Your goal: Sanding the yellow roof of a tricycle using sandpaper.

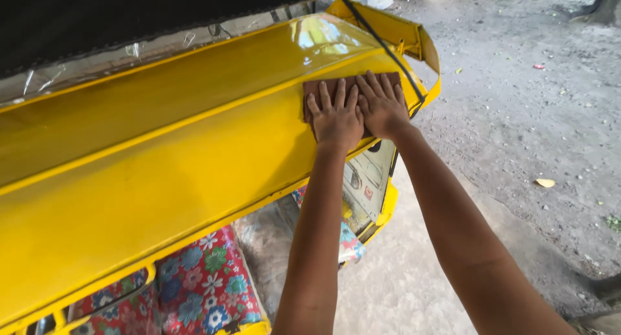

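Observation:
A glossy yellow metal vehicle roof panel (162, 154) slants across the view from lower left to upper right. Near its right end lies a dark brown cloth (321, 87), pressed flat against the panel. My left hand (335, 118) rests palm down on the cloth with fingers spread. My right hand (381, 103) lies beside it, also flat on the cloth, its thumb touching the left hand. Both arms reach up from the bottom of the view.
A black roof cover (129, 18) lies above the panel, with a black strap (381, 47) running down the right corner. Floral-patterned seats (200, 283) show below the panel. Dusty concrete and dirt ground (517, 115) with scattered leaves lies to the right.

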